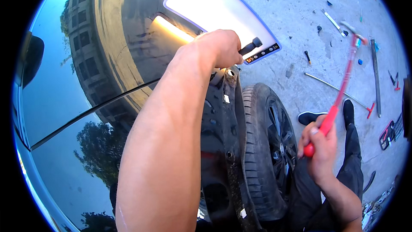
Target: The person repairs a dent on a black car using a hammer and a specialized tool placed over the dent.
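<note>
My left hand (219, 46) is closed round a short black rod-like tool (250, 46) with a wider end, over the edge of a dark glossy car panel (141, 30). Fingers and wrist hide the tool's other end. Beside this hand glows a white light board (214, 0) with a blue rim, its light mirrored as a yellowish streak in the paint. Out to the right, my right hand (319, 144) grips a hammer (337, 99) by its red handle. The hammer is raised, its head blurred at the far end and apart from the panel.
A tyre on a black wheel (257, 146) stands beside the panel's open edge (229, 116). Across the concrete floor (296, 30) lie red-handled rods (339, 90), a flat dark bar (375, 77) and several small tools. My shoes (348, 111) are near the wheel.
</note>
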The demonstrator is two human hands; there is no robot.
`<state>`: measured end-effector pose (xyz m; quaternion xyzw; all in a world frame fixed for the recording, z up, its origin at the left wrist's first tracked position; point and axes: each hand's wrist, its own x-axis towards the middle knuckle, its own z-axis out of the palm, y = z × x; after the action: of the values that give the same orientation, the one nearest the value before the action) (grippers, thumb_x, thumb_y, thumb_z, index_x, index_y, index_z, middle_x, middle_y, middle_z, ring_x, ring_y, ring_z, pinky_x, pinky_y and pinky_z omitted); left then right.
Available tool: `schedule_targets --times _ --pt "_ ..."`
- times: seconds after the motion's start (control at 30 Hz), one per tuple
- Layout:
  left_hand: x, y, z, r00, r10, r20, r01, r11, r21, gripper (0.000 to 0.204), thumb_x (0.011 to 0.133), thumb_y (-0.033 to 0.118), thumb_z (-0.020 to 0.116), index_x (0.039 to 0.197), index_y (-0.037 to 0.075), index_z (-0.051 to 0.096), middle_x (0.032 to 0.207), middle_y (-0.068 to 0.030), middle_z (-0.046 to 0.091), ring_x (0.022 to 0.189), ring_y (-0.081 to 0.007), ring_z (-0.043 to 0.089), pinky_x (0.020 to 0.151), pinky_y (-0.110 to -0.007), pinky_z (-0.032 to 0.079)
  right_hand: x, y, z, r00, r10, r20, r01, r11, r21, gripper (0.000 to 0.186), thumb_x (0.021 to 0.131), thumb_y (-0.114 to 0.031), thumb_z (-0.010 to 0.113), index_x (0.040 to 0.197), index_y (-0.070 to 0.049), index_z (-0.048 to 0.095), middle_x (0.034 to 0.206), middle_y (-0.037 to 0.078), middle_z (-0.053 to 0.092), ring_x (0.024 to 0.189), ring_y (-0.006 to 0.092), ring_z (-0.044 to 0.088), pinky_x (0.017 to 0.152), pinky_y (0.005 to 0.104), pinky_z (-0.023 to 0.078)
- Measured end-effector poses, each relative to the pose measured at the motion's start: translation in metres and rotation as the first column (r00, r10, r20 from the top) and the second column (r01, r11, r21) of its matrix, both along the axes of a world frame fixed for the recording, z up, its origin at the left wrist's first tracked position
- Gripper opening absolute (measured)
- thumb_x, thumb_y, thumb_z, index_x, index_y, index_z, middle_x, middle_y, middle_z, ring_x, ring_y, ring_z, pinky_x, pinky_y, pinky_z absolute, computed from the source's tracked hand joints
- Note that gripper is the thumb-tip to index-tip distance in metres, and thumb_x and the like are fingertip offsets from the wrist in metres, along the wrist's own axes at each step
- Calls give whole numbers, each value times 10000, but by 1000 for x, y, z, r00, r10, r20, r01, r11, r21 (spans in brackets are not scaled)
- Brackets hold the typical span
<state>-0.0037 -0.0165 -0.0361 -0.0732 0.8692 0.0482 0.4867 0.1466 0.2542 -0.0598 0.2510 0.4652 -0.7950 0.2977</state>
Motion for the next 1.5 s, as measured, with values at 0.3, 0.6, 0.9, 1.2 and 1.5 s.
schedule_targets --times 0.3,0.6,0.9,1.2,1.5 --pt "-1 3 -2 999 -36 10 36 999 -27 254 861 246 663 980 24 700 771 -140 652 732 -249 619 701 -381 476 2 1 -4 995 95 -10 -95 995 21 171 900 -75 534 1022 -60 414 706 43 493 485 100 473 442 236 412" --pt "-4 4 3 1000 -12 11 12 1000 -2 258 856 248 675 997 34 706 733 -123 643 720 -235 618 698 -376 475 1 0 -2 1000 -6 -18 6 1000 -10 172 916 -102 543 1024 -56 418 742 42 499 499 96 486 445 233 414" --pt "-2 6 3 998 -43 37 43 999 -1 247 848 242 672 981 37 710 717 -98 631 702 -217 595 685 -366 461 0 3 -3 992 127 20 -128 992 20 167 893 -78 537 1015 -59 424 711 43 502 480 90 474 436 232 406" --pt "0 6 -1 999 -48 18 47 998 43 236 829 241 682 947 39 717 673 -91 605 663 -203 572 655 -359 448 4 9 -5 1000 16 -3 -16 999 29 157 918 -84 508 1043 -56 417 719 47 494 481 98 464 433 236 411" --pt "-2 8 0 998 -49 32 49 999 -1 243 849 235 676 999 48 711 708 -88 622 699 -206 587 689 -362 456 6 8 -7 991 134 11 -134 991 26 173 900 -64 518 1044 -67 422 717 46 498 480 92 468 435 244 418"
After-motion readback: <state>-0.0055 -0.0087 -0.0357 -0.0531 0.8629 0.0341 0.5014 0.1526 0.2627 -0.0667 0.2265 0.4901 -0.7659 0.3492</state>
